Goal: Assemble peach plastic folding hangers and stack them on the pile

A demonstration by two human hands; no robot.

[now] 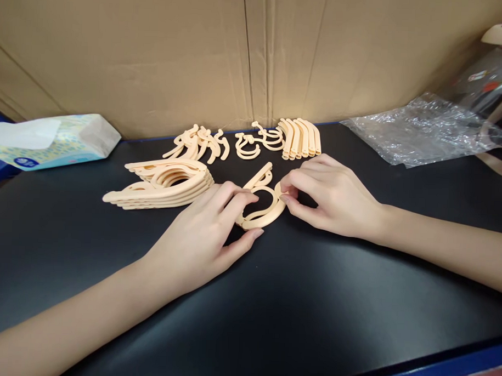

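A cream plastic folding hanger [270, 216], with a ring-like curved middle, lies on the black table between my hands. My left hand [210, 230] holds its left side, index finger over the curved part and thumb by the lower edge. The other fingers are partly hidden. With thumb and forefinger together, my right hand [331, 196] pinches the hanger's right end; the pinched bit is mostly covered. Just beyond my left hand sits a stack of similar folded hangers [164, 187].
Behind are a pile of curved cream pieces [199, 142], loose hooks [248, 149] and a row of hanger arms [300, 139]. A tissue pack [75, 141] lies at left, clear plastic bag [434, 128] at right. A cardboard wall [156, 58] closes off the table's back.
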